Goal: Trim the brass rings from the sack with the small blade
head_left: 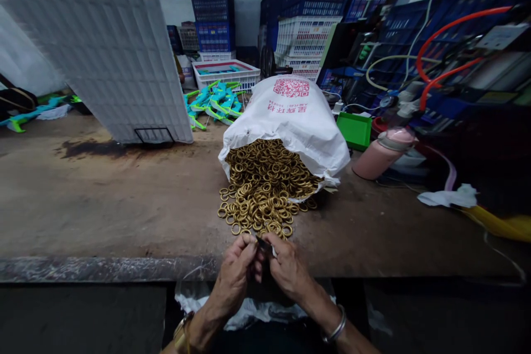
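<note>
My left hand (237, 268) and my right hand (289, 266) meet at the table's front edge, fingers closed. A small dark pointed tool (263, 244) sticks out from the right fingers towards the left fingertips; its exact kind is unclear. The left thumb and forefinger are pinched, and whatever they hold is too small to make out. Just beyond the hands lies a heap of brass-coloured rings (259, 207). These rings spill from the open mouth of a white woven sack (286, 113) lying on its side, with red print on top.
White corrugated sheeting (124, 50) stands on the wooden table (103, 204) at left. Behind lie turquoise and green plastic parts (215, 102) and a white crate (249, 74). A green tray (353, 130), a pink bottle (381, 154) and red hoses (423, 55) are at right. Plastic lies below the edge.
</note>
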Action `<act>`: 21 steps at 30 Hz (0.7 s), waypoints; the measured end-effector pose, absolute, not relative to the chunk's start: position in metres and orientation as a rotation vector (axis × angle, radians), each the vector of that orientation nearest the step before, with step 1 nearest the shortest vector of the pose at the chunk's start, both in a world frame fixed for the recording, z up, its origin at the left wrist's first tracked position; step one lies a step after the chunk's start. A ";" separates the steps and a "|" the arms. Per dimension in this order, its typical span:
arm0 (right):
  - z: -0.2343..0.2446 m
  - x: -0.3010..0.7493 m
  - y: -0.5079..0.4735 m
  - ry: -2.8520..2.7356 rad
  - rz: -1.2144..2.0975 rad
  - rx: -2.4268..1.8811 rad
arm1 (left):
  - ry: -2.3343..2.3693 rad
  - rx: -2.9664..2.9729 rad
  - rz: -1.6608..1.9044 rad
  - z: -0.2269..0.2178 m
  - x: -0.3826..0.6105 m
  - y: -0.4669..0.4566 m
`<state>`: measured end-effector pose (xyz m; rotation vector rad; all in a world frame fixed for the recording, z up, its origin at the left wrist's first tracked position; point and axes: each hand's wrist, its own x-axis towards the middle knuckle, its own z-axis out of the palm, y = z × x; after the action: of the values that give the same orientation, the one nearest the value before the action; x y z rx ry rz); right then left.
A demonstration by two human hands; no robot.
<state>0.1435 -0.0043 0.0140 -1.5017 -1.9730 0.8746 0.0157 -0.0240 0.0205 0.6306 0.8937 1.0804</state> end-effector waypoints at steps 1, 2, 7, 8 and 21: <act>0.014 0.143 -0.005 -2.015 0.852 -1.528 | 0.910 0.656 1.077 0.020 0.016 -0.024; 0.014 0.143 -0.006 -2.044 0.830 -1.557 | 0.927 0.681 1.071 0.020 0.015 -0.024; 0.017 0.141 -0.006 -2.118 0.718 -1.624 | 1.012 0.813 1.049 0.020 0.014 -0.026; 0.017 0.141 -0.006 -2.127 0.695 -1.631 | 1.023 0.830 1.052 0.020 0.014 -0.026; 0.010 0.155 0.002 -2.128 0.580 -1.896 | 0.925 0.911 1.035 0.026 0.013 -0.036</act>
<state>0.1546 0.0022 0.0098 -1.8963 -2.1278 0.5798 0.0132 -0.0364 0.0259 0.9110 0.9246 1.0345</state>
